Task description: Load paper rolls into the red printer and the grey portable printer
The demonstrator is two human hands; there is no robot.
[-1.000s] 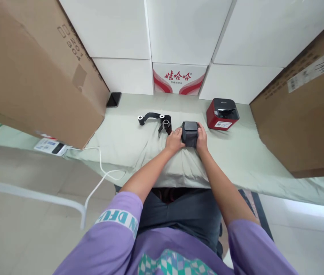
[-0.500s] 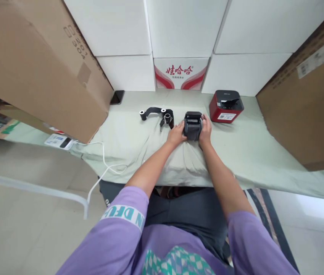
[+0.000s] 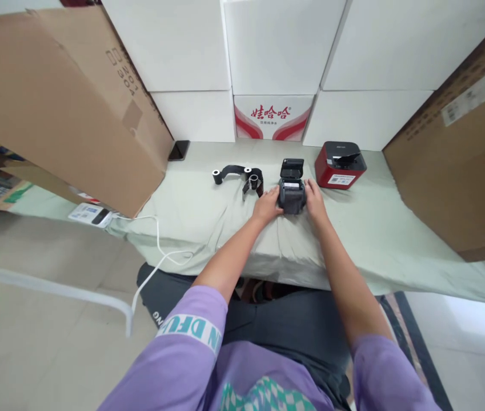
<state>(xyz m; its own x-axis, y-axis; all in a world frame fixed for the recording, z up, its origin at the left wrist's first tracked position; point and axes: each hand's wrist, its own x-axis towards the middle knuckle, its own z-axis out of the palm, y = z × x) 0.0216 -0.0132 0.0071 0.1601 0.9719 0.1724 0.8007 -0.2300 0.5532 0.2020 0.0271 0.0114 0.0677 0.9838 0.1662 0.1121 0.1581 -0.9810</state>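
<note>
A small black device [image 3: 292, 197], which looks like a portable label printer, sits on the cloth-covered table with its hinged lid [image 3: 292, 168] tilted up and back. My left hand [image 3: 268, 206] is closed against its left side, fingertips at the top edge. On the opposite side, my right hand [image 3: 316, 200] holds the right wall, fingers pointing forward. What lies inside the device is too small to make out. Left of it rests a loose black ribbon [image 3: 234, 169] with small rolls at its ends, one roll [image 3: 253, 181] showing a pale core.
To the right stands a red and black box-shaped device [image 3: 340, 165]. White cartons [image 3: 274, 117] line the back, with large cardboard boxes [image 3: 79, 108] [image 3: 473, 171] at both sides. A phone [image 3: 179, 150] lies back left; a white cable [image 3: 159, 242] hangs over the front edge.
The black device's lid has swung up and back. My right hand has come down slightly along its side. The whole view has shifted a little.
</note>
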